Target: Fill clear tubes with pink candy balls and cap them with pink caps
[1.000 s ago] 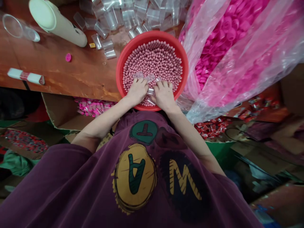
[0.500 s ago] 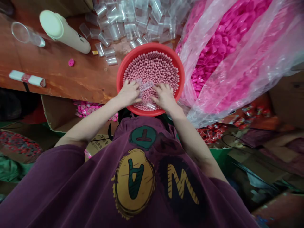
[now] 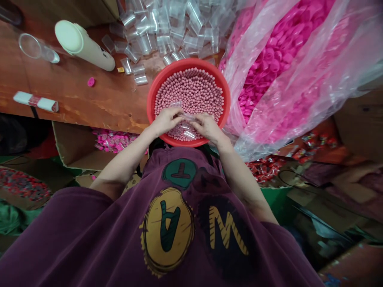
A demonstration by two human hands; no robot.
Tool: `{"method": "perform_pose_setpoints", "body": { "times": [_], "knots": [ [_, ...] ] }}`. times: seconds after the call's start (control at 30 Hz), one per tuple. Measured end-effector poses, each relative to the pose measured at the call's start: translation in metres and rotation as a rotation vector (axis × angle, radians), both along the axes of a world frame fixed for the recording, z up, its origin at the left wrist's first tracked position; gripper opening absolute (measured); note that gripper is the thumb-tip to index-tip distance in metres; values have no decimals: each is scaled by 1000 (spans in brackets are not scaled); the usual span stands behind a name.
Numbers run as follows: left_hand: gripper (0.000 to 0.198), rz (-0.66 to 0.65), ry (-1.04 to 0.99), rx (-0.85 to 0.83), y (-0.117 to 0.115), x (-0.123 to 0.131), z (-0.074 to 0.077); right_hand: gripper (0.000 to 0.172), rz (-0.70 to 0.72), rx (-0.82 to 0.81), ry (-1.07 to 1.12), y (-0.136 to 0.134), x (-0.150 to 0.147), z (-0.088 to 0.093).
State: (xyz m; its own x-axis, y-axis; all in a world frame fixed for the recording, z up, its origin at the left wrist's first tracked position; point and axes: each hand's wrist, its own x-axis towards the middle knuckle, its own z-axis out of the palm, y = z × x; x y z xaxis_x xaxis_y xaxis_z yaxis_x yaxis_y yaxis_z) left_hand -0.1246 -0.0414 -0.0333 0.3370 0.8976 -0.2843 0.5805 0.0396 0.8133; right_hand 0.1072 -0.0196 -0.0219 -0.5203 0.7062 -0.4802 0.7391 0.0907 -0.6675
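Observation:
A red basin (image 3: pixel 152 85) full of small pink balls (image 3: pixel 191 87) stands against my front. Over the balls, my left hand (image 3: pixel 167 120) is closed, thumb and fingers pinching one end of a clear plastic tube (image 3: pixel 188 116). The fingers of my right hand (image 3: pixel 208 125) close around the other end of it. Blur hides whether the tube holds anything. Another clear tube (image 3: pixel 189 134) lies on the balls between my wrists, and one more (image 3: pixel 176 104) rests just beyond my left fingertips.
Many clear plastic tubes (image 3: pixel 167 32) are heaped behind the basin. To the right bulges a plastic bag of bright pink caps (image 3: pixel 269 67). A white tumbler (image 3: pixel 86 46), a clear cup (image 3: pixel 37 48) and one pink cap (image 3: pixel 91 82) occupy the left. An open carton (image 3: pixel 70 147) sits below the table edge.
My hands have drawn in toward each other, fingers closing from a looser spread in the balls. The clear tube between them now sits level at both sets of fingertips.

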Motion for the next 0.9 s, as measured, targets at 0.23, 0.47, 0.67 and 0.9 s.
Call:
{"method": "perform_pose_setpoints", "body": {
  "times": [0.23, 0.47, 0.67, 0.9],
  "knots": [
    [30, 68, -162, -45, -21, -65, 45, 56, -121, -251, 276, -23, 50, 32],
    [37, 157, 55, -25, -19, -81, 39, 46, 70, -54, 42, -22, 40, 26],
    [27, 302, 128, 15, -14, -34, 16, 63, -29, 245, -183, 9, -49, -19],
    [32, 511, 0, -22, -16, -33, -5, 55, 38, 176, -173, -22, -61, -23]
  ]
}}
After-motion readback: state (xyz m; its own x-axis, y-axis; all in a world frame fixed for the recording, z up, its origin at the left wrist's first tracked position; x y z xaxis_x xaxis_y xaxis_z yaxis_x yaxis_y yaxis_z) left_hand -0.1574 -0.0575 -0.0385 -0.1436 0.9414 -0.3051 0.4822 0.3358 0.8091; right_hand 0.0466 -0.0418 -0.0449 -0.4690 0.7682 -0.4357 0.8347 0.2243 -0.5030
